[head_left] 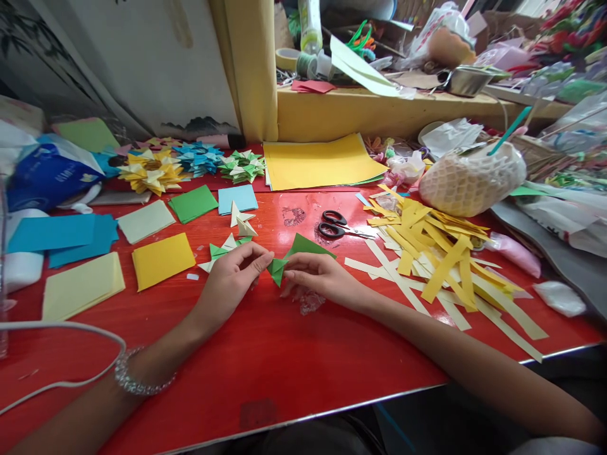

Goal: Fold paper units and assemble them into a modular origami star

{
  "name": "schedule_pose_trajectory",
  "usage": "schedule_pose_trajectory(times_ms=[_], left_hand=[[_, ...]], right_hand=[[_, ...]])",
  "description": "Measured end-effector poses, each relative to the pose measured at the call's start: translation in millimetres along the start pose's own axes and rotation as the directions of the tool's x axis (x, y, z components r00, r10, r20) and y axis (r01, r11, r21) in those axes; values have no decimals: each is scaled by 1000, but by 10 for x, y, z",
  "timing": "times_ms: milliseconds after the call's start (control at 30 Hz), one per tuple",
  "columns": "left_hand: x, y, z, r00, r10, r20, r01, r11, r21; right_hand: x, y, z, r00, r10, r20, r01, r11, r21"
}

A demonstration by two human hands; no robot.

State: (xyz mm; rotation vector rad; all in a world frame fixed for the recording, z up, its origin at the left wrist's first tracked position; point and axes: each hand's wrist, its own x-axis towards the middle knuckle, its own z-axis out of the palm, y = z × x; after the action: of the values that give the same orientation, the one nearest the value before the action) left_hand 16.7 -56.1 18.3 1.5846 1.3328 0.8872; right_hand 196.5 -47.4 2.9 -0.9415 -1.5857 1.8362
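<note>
Between my two hands, above the red table, is a small folded green paper piece (pixel 277 270). My left hand (pixel 239 268), with a beaded bracelet on its wrist, pinches the piece's left side. My right hand (pixel 315 273) has its fingers bent at the piece's right side. Just behind the right hand shows a flat green paper (pixel 306 245); whether the hand touches it is unclear. Left of the left hand lie green and white folded pieces (pixel 219 251), partly hidden by it. Cream folded pieces (pixel 241 220) stand a little farther back.
Black-handled scissors (pixel 339 225) lie behind my right hand. Yellow and cream paper strips (pixel 427 246) pile up at the right, near a net-wrapped coconut (pixel 474 177) with a straw. Stacks of yellow (pixel 164 258) and blue paper (pixel 59 237) lie left. A white cable (pixel 80 323) crosses the left front.
</note>
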Motion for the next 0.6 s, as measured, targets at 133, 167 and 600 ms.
schedule_pose_trajectory(times_ms=[133, 167, 600], left_hand=[[-16, 9, 18, 999, 50, -17, -48, 993, 108], [-18, 9, 22, 998, 54, -17, -52, 993, 109], [-22, 4, 40, 996, 74, 52, -75, 997, 4]], right_hand=[[-32, -49, 22, 1000, 7, 22, -6, 998, -70], [-44, -67, 26, 999, 24, 32, -21, 996, -89], [-20, 2, 36, 997, -65, 32, 67, 996, -67]])
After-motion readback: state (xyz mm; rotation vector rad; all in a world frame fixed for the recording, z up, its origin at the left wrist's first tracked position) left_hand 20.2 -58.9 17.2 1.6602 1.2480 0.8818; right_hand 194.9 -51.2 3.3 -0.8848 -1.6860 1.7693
